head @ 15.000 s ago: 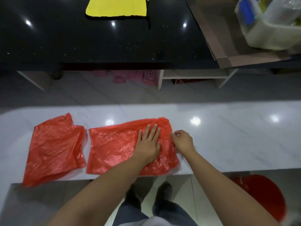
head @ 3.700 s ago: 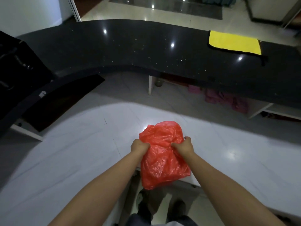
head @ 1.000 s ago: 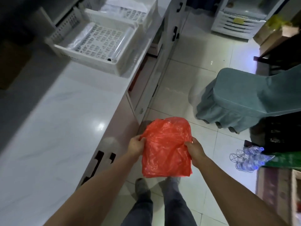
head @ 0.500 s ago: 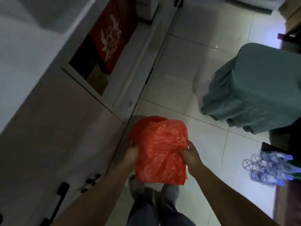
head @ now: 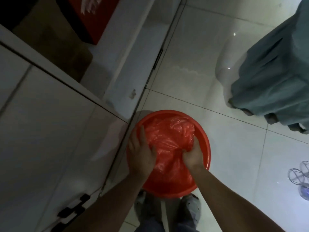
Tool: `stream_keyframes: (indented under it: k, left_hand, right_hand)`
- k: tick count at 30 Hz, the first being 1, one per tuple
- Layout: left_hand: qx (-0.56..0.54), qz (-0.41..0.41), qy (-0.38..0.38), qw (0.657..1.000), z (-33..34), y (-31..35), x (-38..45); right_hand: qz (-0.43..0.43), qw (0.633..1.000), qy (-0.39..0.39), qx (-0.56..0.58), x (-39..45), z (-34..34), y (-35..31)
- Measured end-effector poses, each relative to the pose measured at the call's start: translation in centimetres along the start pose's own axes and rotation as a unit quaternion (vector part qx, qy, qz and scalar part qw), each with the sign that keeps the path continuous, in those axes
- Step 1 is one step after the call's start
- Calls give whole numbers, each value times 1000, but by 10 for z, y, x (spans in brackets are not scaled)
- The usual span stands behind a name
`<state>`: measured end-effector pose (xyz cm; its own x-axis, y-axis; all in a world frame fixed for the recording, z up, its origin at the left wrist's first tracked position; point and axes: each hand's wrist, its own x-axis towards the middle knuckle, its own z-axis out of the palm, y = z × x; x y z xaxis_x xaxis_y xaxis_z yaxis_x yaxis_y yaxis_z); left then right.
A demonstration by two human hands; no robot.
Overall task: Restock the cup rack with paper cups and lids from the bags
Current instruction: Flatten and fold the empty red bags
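Note:
A crumpled red plastic bag [head: 168,136] lies inside a round red bin [head: 204,143] on the floor beside the counter. My left hand [head: 141,153] lies on the bag's left side with its fingers stretched along the bin's rim. My right hand [head: 192,154] has its fingers curled into the bag's right side, pinching a fold. No cups, lids or rack are in view.
White cabinet doors [head: 41,131] with black handles [head: 73,210] run along the left. A red box [head: 93,15] sits in an open shelf above. A teal-covered chair [head: 274,71] stands at the right, and bottled water [head: 301,178] at the right edge. My shoes [head: 189,211] are below the bin.
I have bent down and lowered the red bag from in front of me into the red bin on the floor. Both hands went down with it.

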<state>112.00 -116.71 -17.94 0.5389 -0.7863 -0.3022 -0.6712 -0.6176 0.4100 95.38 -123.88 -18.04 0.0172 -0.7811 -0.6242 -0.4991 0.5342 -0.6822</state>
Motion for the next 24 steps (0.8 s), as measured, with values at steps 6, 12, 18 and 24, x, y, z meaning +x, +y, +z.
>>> stream_keyframes:
  k: [6,12,18,24]
  left_hand:
    - [100,138,-170,971,42,-9,-6]
    - [198,99,-305,927,91,-15,19]
    - [276,72,-361,888,128,-25,44]
    - [211,94,-302,925,115,-26,29]
  right_hand:
    - [30,998,32,-35,22,15,21]
    - [29,975,-51,-215,46,35,40]
    - [-124,847,-132,-499,59,46,60]
    - [-88,853,-156,-491,52,33,57]
